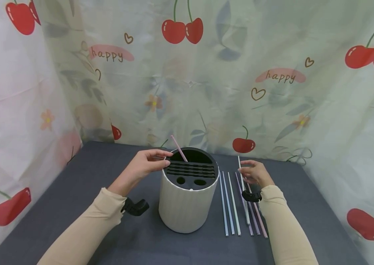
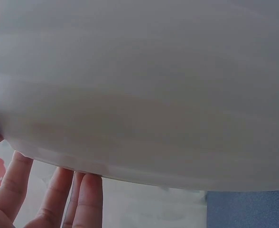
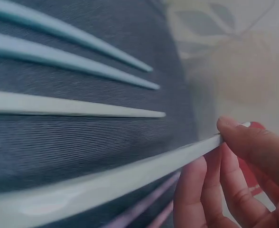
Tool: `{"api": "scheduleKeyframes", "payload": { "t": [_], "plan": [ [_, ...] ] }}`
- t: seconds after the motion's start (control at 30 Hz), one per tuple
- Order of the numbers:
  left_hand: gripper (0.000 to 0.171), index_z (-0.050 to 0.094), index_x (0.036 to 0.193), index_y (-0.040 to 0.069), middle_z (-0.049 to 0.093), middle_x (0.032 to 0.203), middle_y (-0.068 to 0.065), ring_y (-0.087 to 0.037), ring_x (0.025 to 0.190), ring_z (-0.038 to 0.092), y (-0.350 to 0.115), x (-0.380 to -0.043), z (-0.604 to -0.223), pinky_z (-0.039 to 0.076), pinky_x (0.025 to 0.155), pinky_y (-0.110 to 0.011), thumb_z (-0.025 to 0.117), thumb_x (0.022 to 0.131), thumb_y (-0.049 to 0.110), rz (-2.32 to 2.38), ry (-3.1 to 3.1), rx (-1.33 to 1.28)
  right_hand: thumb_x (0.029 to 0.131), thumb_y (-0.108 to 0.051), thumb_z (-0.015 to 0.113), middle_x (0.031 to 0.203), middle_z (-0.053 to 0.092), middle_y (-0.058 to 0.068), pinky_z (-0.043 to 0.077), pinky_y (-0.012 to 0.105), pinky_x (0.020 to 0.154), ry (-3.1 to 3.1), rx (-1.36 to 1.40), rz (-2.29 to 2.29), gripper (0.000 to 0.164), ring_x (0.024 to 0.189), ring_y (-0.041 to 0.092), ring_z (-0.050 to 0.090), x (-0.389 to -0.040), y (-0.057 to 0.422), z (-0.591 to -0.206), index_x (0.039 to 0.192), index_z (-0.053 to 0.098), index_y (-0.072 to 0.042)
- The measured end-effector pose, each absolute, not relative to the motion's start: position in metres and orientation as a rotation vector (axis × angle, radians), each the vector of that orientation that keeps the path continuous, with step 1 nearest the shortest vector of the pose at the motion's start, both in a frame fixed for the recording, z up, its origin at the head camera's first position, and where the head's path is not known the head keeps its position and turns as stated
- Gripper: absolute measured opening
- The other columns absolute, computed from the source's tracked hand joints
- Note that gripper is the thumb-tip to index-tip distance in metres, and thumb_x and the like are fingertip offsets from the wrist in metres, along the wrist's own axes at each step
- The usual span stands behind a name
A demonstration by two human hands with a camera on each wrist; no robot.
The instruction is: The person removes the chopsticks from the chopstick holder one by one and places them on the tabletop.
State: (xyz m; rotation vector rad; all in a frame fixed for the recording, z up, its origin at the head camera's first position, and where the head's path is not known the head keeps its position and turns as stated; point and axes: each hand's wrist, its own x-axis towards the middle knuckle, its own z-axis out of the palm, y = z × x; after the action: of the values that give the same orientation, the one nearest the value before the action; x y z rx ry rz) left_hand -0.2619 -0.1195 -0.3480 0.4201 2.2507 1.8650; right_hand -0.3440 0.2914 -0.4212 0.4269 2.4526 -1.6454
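Observation:
A cream knife and utensil holder [image 1: 187, 209] with a black slotted top stands upright on the table. One pink chopstick [image 1: 179, 148] leans in its rear opening. My left hand [image 1: 140, 167] is at the holder's left rim; in the left wrist view its fingers [image 2: 56, 190] lie fairly straight against the wall. To the right, my right hand [image 1: 256, 173] pinches a white chopstick [image 3: 106, 180] near its thin end, between thumb and fingertips. That chopstick slants over purple and pink chopsticks [image 1: 261, 221], partly hidden by the hand and wrist.
Two blue chopsticks [image 1: 225, 209] and a pale one [image 1: 234, 206] lie side by side just right of the holder. The dark table [image 1: 130, 239] ends at a printed curtain [image 1: 190, 92] behind, with more curtain at both sides. A black wrist strap [image 1: 135, 207] juts out under the left wrist.

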Motion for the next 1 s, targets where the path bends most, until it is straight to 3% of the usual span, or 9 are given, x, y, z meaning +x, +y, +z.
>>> {"api": "scheduleKeyframes", "payload": {
  "t": [0.3, 0.67, 1.0],
  "plan": [
    [0.041, 0.064, 0.128, 0.015, 0.063, 0.127, -0.007, -0.024, 0.120, 0.056, -0.119, -0.260, -0.346, 0.044, 0.102, -0.046, 0.071, 0.089, 0.026, 1.858, 2.255, 0.397, 0.086, -0.003, 0.071, 0.087, 0.063, 0.004, 0.057, 0.030, 0.065, 2.443, 0.498, -1.573, 0.044, 0.071, 0.013, 0.061, -0.341, 0.282, -0.447, 0.128, 0.057, 0.000],
    [0.043, 0.064, 0.129, 0.016, 0.061, 0.128, -0.007, -0.024, 0.120, 0.055, -0.119, -0.262, -0.347, 0.042, 0.103, -0.047, 0.072, 0.088, 0.028, 1.862, 2.253, 0.405, 0.081, 0.001, 0.074, 0.097, 0.060, 0.013, 0.057, 0.030, 0.059, 2.531, 0.527, -1.448, 0.038, 0.067, 0.013, 0.062, -0.341, 0.273, -0.456, 0.117, 0.062, 0.002],
    [0.043, 0.064, 0.129, 0.016, 0.062, 0.126, -0.007, -0.023, 0.117, 0.057, -0.119, -0.262, -0.349, 0.044, 0.101, -0.045, 0.072, 0.088, 0.028, 1.864, 2.255, 0.412, 0.075, 0.003, 0.078, 0.107, 0.054, 0.022, 0.055, 0.029, 0.050, 2.627, 0.535, -1.327, 0.037, 0.053, 0.015, 0.057, -0.351, 0.272, -0.466, 0.108, 0.064, 0.000]
  ]
}}
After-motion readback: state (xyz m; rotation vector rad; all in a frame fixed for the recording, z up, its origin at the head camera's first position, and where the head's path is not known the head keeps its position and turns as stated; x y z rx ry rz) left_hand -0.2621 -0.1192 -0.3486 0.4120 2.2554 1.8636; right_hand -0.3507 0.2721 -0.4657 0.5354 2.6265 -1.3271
